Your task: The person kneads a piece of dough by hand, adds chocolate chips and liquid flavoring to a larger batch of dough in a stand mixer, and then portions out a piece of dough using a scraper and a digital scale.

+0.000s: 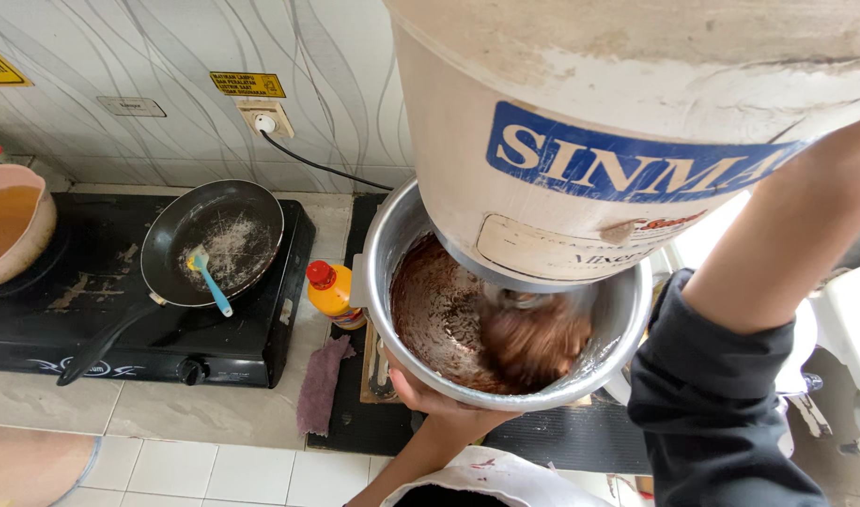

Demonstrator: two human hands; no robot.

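A large cream stand mixer head [580, 113] hangs over a metal mixing bowl [385, 246] that holds brown batter [439, 310]. The beater [533, 333] is a brown blur inside the batter. My left hand [428, 398] cups the near underside of the bowl from below, and my forearm comes up from the bottom edge. My right arm [777, 244], its dark sleeve pushed up to the elbow, reaches up past the right side of the mixer. The right hand itself is hidden beyond the mixer head.
A black frying pan [214, 239] with a blue spatula [209, 282] sits on a black stove [92, 319] to the left. A yellow bottle with a red cap [331, 293] and a purple cloth [322, 380] lie beside the bowl. A pink bowl of brown liquid [12, 225] stands far left.
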